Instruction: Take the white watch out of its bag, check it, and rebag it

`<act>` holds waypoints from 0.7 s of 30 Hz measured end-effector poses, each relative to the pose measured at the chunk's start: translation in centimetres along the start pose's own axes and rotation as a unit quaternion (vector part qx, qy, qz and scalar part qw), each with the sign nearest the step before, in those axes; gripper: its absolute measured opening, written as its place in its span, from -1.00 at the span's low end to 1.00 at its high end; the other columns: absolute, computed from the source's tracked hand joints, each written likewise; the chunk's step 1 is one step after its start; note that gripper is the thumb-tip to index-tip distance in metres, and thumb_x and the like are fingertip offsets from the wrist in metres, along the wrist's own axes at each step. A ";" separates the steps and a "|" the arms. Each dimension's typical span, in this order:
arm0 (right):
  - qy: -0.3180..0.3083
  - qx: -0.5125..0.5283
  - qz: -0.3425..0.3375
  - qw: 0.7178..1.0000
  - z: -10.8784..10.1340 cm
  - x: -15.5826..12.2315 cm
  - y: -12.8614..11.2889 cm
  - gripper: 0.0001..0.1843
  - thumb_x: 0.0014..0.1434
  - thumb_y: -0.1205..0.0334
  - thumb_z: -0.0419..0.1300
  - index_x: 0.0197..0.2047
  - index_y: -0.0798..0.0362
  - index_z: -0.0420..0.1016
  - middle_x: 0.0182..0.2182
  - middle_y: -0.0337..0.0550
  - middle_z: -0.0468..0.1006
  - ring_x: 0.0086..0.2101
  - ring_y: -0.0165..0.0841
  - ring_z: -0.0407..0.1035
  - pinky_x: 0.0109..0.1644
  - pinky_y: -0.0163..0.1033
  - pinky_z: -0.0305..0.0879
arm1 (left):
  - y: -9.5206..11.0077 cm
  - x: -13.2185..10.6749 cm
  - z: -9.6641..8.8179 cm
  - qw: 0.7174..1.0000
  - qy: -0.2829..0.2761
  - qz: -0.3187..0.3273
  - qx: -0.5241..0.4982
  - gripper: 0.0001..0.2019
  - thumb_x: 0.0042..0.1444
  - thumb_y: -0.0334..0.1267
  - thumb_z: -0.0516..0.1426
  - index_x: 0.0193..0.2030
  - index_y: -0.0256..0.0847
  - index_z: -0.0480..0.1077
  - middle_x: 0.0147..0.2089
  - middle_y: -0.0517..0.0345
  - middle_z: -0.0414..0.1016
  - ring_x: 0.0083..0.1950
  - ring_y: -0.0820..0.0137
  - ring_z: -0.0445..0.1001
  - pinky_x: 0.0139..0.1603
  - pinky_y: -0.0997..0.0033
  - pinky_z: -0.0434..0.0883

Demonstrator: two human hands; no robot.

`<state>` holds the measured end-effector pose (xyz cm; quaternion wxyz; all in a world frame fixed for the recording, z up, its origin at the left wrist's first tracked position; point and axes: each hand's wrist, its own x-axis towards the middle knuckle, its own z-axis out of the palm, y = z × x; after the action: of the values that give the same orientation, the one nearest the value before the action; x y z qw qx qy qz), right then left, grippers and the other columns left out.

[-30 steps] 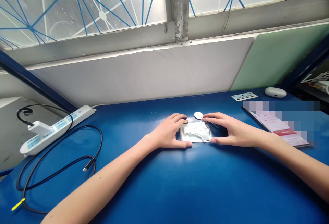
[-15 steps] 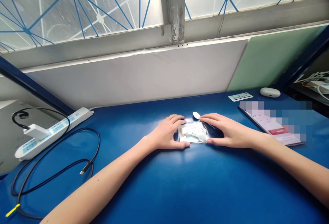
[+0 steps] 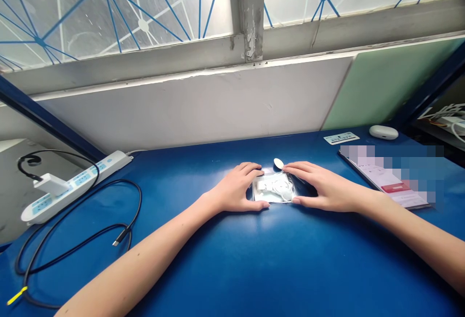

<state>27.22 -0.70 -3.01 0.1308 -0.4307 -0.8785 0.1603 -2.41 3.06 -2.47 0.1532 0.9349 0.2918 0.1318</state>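
1. the left hand (image 3: 241, 188), palm down, is spread wide: thumb low, fingers curving above it, around the left end of a flat, clear plastic packet.
2. the right hand (image 3: 321, 187) is also wide between thumb and fingers, its thumb tip at the packet's lower right corner.
3. between the two hands, the clear plastic packet with a white cable-like item inside (image 3: 275, 187) lies flat; whether the left fingertips press on it cannot be told.
4. just past the right hand's fingertips, a small white oval-looking disc (image 3: 278, 163) stands tilted, its edge seemingly touching them.
5. under both hands is a glossy blue tabletop (image 3: 254, 263).
6. to the right of the right hand, beyond its wrist, lies a flat, pale pink printed booklet with a red band (image 3: 395, 188), partly pixelated.
7. farther off, ahead and right of the right hand, are a small pale printed card (image 3: 341, 138) and a rounded white case (image 3: 383, 132).
8. well left of the left hand, a long white power strip with light blue sockets (image 3: 83, 179) carries a white plug adapter (image 3: 53, 185); a looped black cable (image 3: 125, 233) lies nearer the left forearm.
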 end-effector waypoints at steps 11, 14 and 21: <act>0.005 0.010 -0.003 1.000 0.1 0.1 0.2 -0.14 0.19 -0.21 0.21 0.43 0.04 0.18 0.33 0.14 0.30 0.28 0.11 0.19 0.29 0.20 0.23 | -0.1 0.0 0.0 1.000 0.005 0.003 0.005 -0.21 0.01 0.19 0.30 0.27 -0.28 0.32 0.35 -0.24 0.29 0.39 -0.06 0.22 0.36 -0.06 0.24; 0.009 0.032 0.001 0.999 0.0 0.1 0.4 -0.16 0.17 -0.20 0.23 0.41 0.01 0.21 0.33 0.13 0.30 0.27 0.11 0.20 0.30 0.19 0.24 | -0.1 0.0 0.1 1.000 0.012 0.003 0.006 -0.19 -0.01 0.19 0.31 0.27 -0.31 0.30 0.34 -0.26 0.31 0.38 -0.05 0.25 0.37 -0.07 0.24; -0.013 0.065 0.029 0.997 -0.3 0.1 0.8 -0.13 0.13 -0.20 0.27 0.38 0.08 0.24 0.35 0.14 0.23 0.29 0.05 0.19 0.35 0.11 0.20 | -0.1 -0.1 0.6 0.998 0.060 -0.008 0.010 -0.16 -0.14 0.25 0.35 0.18 -0.31 0.39 0.24 -0.27 0.43 0.29 -0.04 0.38 0.31 -0.03 0.32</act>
<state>27.88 -0.08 -3.01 0.1423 -0.4445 -0.8550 0.2262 -2.33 2.98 -3.08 0.1275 0.9246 0.3088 0.1832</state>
